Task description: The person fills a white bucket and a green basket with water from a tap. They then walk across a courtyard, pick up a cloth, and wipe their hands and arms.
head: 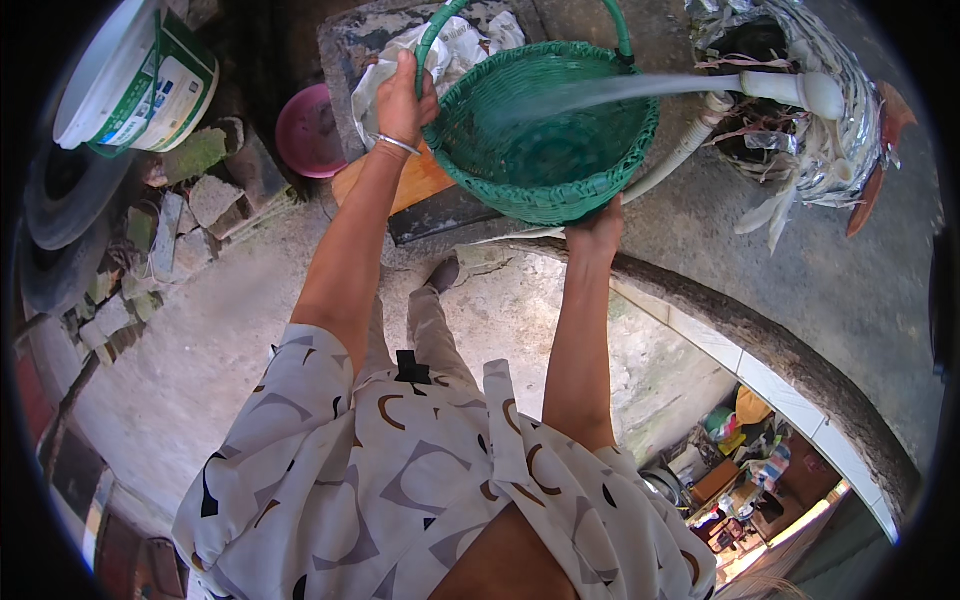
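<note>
A green woven basket [555, 150] with an arched handle is tilted towards me under running water. My left hand [405, 101] grips the base of its handle at the left rim. My right hand [596, 229] holds the basket from below at its near right side; the fingers are partly hidden behind it. From a white pipe spout [780, 88] on the right, a jet of water [637, 88] shoots leftwards into the basket. No loose items can be made out inside the weave.
Behind the basket, a white plastic sack [450, 45] lies on a stone slab, near a wooden board [427, 180]. A pink basin [311, 131], a white-green bucket [142, 82] and broken bricks [214, 195] stand left. Foil-like wrapping [832, 150] surrounds the pipe. A concrete ledge [795, 262] curves along the right.
</note>
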`<act>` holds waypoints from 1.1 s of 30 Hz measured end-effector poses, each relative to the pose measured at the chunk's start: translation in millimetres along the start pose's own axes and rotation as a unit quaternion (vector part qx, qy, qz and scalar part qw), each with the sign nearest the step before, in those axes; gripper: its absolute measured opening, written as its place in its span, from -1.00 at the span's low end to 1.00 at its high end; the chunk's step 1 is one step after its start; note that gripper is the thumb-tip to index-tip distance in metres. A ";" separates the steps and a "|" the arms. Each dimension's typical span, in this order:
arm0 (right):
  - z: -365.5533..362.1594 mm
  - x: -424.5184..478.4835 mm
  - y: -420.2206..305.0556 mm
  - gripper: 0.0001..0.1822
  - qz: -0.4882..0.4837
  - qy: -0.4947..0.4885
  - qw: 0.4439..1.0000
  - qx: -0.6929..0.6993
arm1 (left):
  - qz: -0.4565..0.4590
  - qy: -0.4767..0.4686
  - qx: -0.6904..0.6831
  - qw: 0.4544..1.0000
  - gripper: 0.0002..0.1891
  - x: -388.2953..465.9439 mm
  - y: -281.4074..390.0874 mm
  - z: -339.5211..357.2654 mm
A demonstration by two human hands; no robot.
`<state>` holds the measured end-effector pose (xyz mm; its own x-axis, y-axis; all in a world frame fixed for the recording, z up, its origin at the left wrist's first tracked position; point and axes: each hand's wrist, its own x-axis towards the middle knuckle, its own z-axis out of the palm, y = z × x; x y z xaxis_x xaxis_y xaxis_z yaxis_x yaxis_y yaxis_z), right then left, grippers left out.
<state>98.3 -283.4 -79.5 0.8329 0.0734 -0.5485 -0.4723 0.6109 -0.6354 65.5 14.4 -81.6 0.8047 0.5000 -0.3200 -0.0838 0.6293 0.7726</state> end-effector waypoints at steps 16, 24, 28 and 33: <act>28.0 14.9 -3.3 -0.56 -0.098 0.031 0.994 -0.037 | -0.051 0.178 -0.126 0.975 -0.38 50.9 -42.3 -11.5; 32.3 11.9 -15.7 -0.58 -0.097 0.006 0.990 -0.099 | -0.107 0.171 -0.171 0.964 -0.38 59.9 -67.9 -20.4; 6.3 16.0 -17.5 -0.59 -0.042 0.016 0.997 -0.058 | -0.091 0.196 -0.108 0.970 -0.39 52.0 -61.2 -6.7; -26.1 19.7 -15.6 -0.58 -0.006 0.019 1.000 -0.020 | -0.048 0.172 -0.040 0.983 -0.39 31.1 -36.3 18.2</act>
<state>114.6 -312.1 -94.6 0.8270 0.0353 -0.5611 -0.4743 0.5797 -0.6625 104.2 -3.7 -109.7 0.5662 0.5986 -0.5667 -0.0745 0.7219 0.6880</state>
